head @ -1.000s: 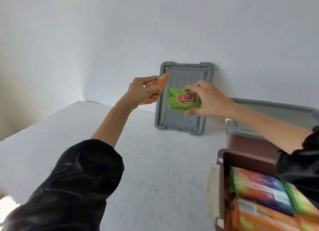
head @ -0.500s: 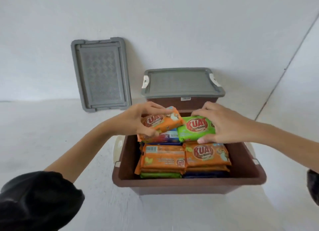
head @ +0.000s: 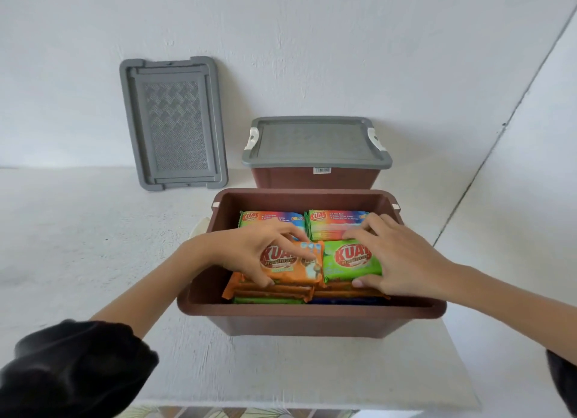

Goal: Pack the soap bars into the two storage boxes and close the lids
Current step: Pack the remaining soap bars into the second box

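An open brown storage box stands in front of me, filled with stacked soap bars. My left hand grips an orange soap bar on top of the near left stack. My right hand grips a green soap bar beside it on the near right stack. Two rainbow-wrapped bars lie at the far end of the box. Behind it stands a second brown box with its grey lid on.
A loose grey lid leans upright against the white wall at the back left. The white tabletop stretches to the left of the boxes. A wall corner runs down on the right.
Both hands have carried the orange and green bars from up near the leaning lid down into the open box, onto the near stacks. My view has turned toward the boxes.
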A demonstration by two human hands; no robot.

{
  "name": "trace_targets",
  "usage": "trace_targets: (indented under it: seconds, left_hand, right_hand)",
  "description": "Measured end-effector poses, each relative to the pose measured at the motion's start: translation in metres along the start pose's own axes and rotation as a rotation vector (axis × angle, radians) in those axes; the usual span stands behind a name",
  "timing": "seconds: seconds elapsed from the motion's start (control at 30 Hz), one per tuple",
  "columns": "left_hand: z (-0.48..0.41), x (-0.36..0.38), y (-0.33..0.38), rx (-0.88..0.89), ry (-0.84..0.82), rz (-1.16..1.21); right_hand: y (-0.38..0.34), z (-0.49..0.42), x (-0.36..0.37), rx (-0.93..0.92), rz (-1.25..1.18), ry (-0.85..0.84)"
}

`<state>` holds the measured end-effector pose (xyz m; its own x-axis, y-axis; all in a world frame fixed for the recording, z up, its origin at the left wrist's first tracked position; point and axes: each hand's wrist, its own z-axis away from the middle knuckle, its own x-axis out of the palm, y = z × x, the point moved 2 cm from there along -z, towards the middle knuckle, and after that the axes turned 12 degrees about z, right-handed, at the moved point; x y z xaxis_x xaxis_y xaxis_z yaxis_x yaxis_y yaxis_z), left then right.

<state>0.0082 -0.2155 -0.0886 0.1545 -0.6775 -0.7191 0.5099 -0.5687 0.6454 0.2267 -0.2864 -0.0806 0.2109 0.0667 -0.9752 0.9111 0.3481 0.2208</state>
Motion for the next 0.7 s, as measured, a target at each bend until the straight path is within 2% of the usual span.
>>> trace_targets:
  seconds: [0.3, 0.43, 0.7]
  left_hand:
    - [0.004, 0.002, 0.015, -0.078, -0.040, -0.120]
    - [0.004, 0.001, 0.018, -0.090, -0.021, -0.304]
    - [-0.006, -0.003, 0.024, 0.000, 0.090, -0.259]
  right_hand:
    - [-0.006, 0.001, 0.001, -0.074, -0.090, 0.026]
    - [-0.006, -0.001, 0.000, -0.078, -0.086, 0.025]
    - [-0.013, -0.004, -0.004, -0.104, -0.131, 0.038]
